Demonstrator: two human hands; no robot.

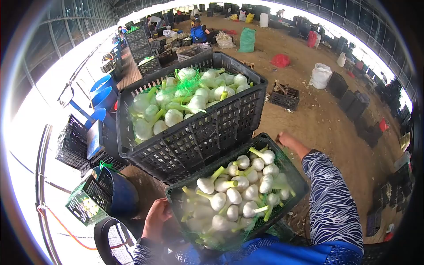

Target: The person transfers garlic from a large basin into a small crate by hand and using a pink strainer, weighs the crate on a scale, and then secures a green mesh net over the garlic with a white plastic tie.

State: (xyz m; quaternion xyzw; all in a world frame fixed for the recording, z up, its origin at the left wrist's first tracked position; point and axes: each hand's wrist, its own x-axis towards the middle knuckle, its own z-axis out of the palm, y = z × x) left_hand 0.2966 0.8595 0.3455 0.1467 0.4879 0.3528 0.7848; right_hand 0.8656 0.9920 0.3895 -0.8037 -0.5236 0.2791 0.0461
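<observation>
Carrying a green crate (289,176) packed with white bulbs (234,194), both hands clamp its rim: left hand (155,216) at 7 o'clock, right hand (287,142) at 1 o'clock. At 11 o'clock the black crate (198,137) already sits heaped; this load isn't set down yet.

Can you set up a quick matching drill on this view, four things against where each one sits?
Things:
1. left hand
2. right hand
3. big black crate
4. green sack

Places:
A. standing on the dirt floor far back
B. at the far corner of the green crate
C. at the near-left corner of the green crate
D. just beyond the green crate

Pairs: 1-C, 2-B, 3-D, 4-A
</observation>
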